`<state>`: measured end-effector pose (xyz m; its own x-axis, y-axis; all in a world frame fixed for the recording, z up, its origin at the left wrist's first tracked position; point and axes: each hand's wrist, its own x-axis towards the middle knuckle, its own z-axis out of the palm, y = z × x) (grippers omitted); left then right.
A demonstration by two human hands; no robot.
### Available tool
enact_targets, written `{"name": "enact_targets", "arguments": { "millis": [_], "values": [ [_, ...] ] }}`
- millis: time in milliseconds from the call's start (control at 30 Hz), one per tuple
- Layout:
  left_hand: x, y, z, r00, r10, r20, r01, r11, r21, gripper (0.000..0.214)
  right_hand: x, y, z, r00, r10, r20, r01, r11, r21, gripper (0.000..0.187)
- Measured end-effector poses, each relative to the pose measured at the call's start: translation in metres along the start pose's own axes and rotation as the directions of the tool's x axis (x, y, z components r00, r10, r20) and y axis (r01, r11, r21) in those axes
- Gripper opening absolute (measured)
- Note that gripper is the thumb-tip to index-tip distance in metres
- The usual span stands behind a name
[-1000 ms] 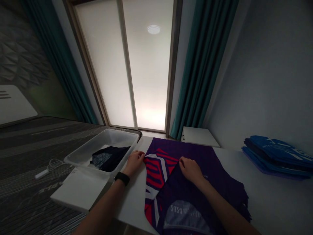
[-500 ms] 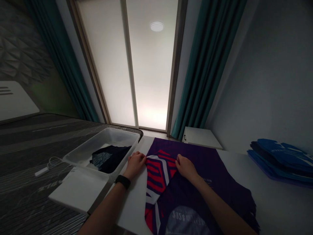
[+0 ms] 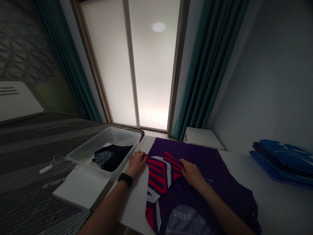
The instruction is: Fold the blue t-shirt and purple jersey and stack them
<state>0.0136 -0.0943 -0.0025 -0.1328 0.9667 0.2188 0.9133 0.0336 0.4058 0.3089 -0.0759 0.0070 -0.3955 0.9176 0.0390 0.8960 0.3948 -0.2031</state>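
The left hand (image 3: 137,164) lay at the lower middle of the frame, its fingers against the edge of a folded-over part of a purple sports shirt (image 3: 195,153), and a black watch (image 3: 125,179) sat on that wrist. The right hand (image 3: 192,174) lay on the shirt a little further right, at the other edge of the same fold. Both hands were spread loosely with the fingers slightly curled, neither making a fist; whether either had pinched the cloth, I could not tell.

The shirt lay flat on a white table (image 3: 133,195), running from the middle of the frame down to the bottom edge. Its red, white and navy striped panel (image 3: 158,176) showed between the hands, and a pale grey printed patch (image 3: 187,222) lay near the bottom.

Just left of the left hand stood a clear plastic bin (image 3: 102,147) holding dark folded clothes (image 3: 113,157), with a white lid (image 3: 81,187) below it. The bin stood over a dark grey bed (image 3: 36,137), where a white cable (image 3: 46,168) lay. A stack of blue shirts (image 3: 281,161) sat at the right of the frame, and a frosted window (image 3: 154,65) filled the top.
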Motion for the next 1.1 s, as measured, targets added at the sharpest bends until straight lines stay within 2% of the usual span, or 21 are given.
{"name": "enact_targets", "arguments": {
  "millis": [233,467,633,867,1100],
  "values": [
    [-0.002,0.002,0.000,1.000,0.005,-0.012,-0.005,1.000,0.011,0.026,0.004,0.003,-0.002,0.999,0.002,-0.051,0.002,0.998,0.065,0.036],
    [-0.003,0.003,0.000,1.000,0.010,-0.019,-0.010,1.000,0.006,0.021,0.012,0.004,-0.008,1.000,0.015,-0.006,-0.015,1.000,0.007,0.029],
    [-0.003,0.002,-0.002,1.000,0.008,-0.010,-0.008,1.000,-0.008,0.026,0.042,-0.008,-0.013,0.999,0.007,-0.053,-0.007,1.000,0.013,0.026],
    [-0.004,0.004,-0.004,1.000,0.000,-0.006,0.000,1.000,-0.014,0.019,0.094,-0.037,0.000,0.995,-0.084,-0.054,0.085,0.996,0.029,0.029],
    [-0.004,0.001,-0.002,1.000,-0.005,0.006,0.005,1.000,-0.026,0.026,0.109,-0.043,0.010,0.987,-0.159,-0.026,0.159,0.987,0.020,0.015]
  ]
}}
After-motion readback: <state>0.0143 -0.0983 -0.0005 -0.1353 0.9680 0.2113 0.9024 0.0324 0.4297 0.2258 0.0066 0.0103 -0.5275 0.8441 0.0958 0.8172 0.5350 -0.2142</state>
